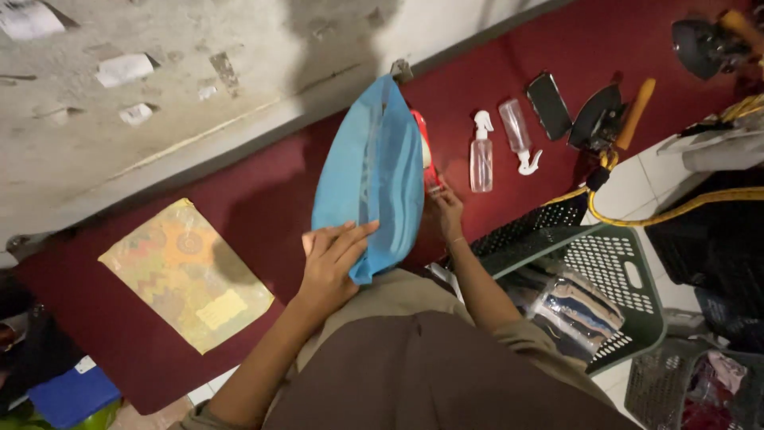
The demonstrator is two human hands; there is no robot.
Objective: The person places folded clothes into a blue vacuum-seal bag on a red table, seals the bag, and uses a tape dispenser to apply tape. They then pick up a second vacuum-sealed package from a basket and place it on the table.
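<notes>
Two hands work on one blue cloth (374, 171) that lies across the middle of a dark red desk (263, 199), its length running from the far edge toward the person. The left hand (333, 263) lies flat and unclenched on the near end of the cloth, fingers spread and pressing it down. The right hand (447, 209) sits at the cloth's right edge, fingers curled around one small red-and-white object (426, 155) that is partly tucked under the cloth; what exactly it is cannot be told.

Two clear spray bottles lie on the desk to the right of the cloth: one (481, 153) points toward the far edge, the other (521, 135) rests just beside it with its trigger toward the near edge. One black phone (548, 105) lies further right, then one iron with an orange handle (609, 118); a second iron (708, 44) sits in the far right corner. One patterned yellowish packet (187, 275) lies well apart near the left end. Two green plastic baskets (613, 271) stand beside the desk's right end.
</notes>
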